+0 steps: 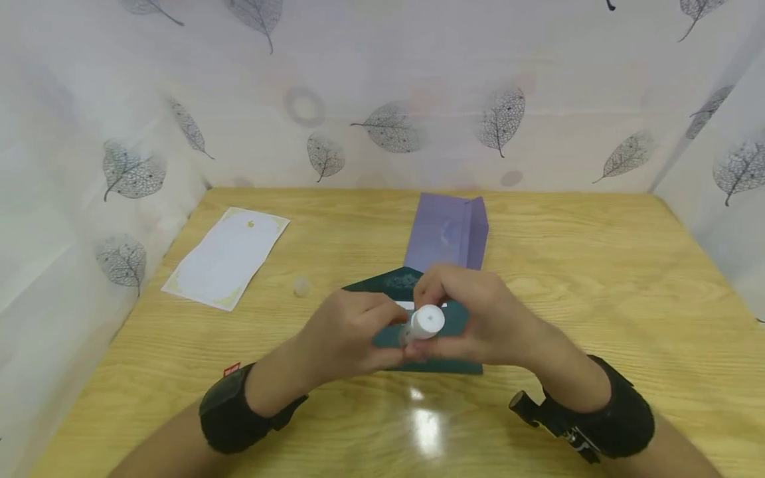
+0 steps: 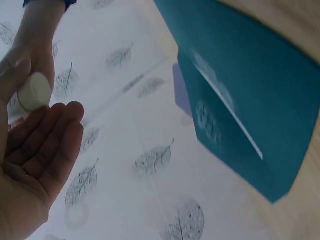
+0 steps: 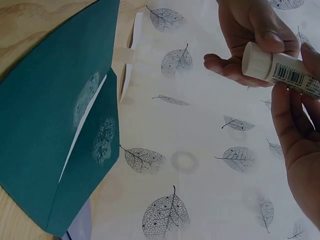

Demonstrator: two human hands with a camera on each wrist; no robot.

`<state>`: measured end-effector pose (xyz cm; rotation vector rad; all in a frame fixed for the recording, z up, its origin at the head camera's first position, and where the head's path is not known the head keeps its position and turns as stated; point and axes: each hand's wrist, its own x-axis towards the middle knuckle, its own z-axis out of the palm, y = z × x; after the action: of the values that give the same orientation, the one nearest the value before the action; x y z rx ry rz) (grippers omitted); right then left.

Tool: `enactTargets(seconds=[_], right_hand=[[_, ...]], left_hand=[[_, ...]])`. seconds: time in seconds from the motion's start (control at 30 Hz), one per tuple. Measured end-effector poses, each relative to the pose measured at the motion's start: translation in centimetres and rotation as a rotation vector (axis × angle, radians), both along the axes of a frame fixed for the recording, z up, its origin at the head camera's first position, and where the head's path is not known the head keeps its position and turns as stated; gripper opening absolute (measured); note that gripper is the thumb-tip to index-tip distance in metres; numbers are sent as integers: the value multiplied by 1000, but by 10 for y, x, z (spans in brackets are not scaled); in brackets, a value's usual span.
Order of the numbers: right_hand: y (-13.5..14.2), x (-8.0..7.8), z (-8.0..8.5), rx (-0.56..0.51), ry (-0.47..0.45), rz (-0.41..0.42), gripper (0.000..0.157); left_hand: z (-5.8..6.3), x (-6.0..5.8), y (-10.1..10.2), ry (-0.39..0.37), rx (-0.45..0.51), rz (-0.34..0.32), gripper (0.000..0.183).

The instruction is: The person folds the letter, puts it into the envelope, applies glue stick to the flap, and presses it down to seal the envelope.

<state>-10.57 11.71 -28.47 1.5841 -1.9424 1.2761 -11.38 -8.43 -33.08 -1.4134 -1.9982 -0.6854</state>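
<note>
In the head view both hands meet over a dark green envelope [image 1: 448, 366] on the table. My right hand [image 1: 478, 315] pinches a white glue stick [image 1: 429, 320] between thumb and fingers. Its barcoded side shows in the right wrist view, below the white cap [image 3: 256, 62]. My left hand [image 1: 352, 332] is at the capped end; in the left wrist view its loosely extended fingers [image 2: 60, 150] lie beside the cap. Pale, shiny smears [image 3: 102, 142] mark the envelope's flap and body, and a white edge [image 3: 82, 125] shows along its opening.
Behind the green envelope lies a purple envelope [image 1: 439, 229] with its flap raised. A white sheet with gold corner patterns [image 1: 224, 259] lies at the left. Between them sits a small pale round thing [image 1: 301, 287]. Leaf-patterned curtains [image 1: 388, 79] surround the wooden table [image 1: 597, 279].
</note>
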Motion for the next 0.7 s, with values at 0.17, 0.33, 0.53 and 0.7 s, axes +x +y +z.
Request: enactTargets(seconds=[0.17, 0.33, 0.53, 0.7], right_hand=[[1, 0, 1, -28, -44, 22, 35], [6, -5, -6, -30, -98, 98, 33], [10, -9, -6, -30, -73, 175, 31], [10, -8, -2, -28, -150, 341, 31]], left_hand=[[-3, 5, 5, -113, 48, -70, 24], [-1, 6, 8, -146, 56, -154, 26], [2, 7, 8, -242, 26, -269, 26], [3, 11, 7, -427, 29, -418, 24]])
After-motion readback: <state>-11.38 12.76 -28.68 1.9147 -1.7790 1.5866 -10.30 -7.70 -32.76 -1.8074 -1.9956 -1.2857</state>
